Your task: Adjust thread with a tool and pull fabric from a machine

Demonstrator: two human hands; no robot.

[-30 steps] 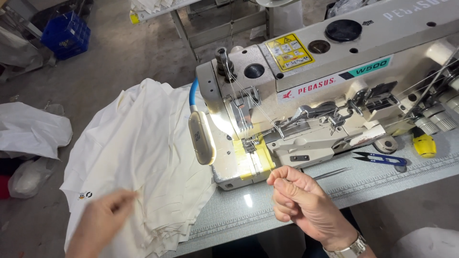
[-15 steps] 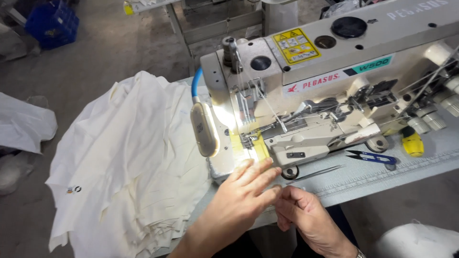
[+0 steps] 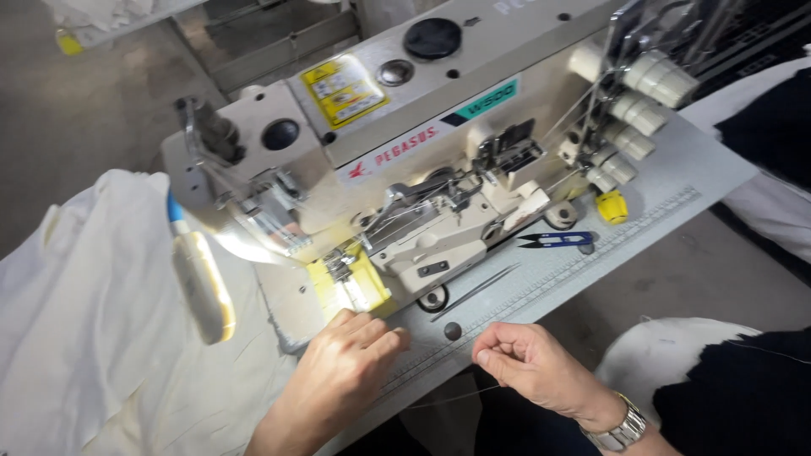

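Soft, creased white cloth (image 3: 93, 329) drapes the counter's (image 3: 667, 181) left edge. Left hand (image 3: 346, 363), fingers loosely curled, rests by the boxy sewing machine (image 3: 405, 160); right hand (image 3: 528, 365) pinches fine thread (image 3: 448, 397).

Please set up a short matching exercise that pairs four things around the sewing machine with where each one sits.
Things:
1. thread snips
2. lamp
3. left hand
4. right hand

Places:
A. pinching a thin thread over the table's front edge
B. lying on the grey table to the right of the needle area
C. resting just in front of the yellow guard at the needle
D. glowing over the white fabric, left of the machine

Pairs: 1-B, 2-D, 3-C, 4-A
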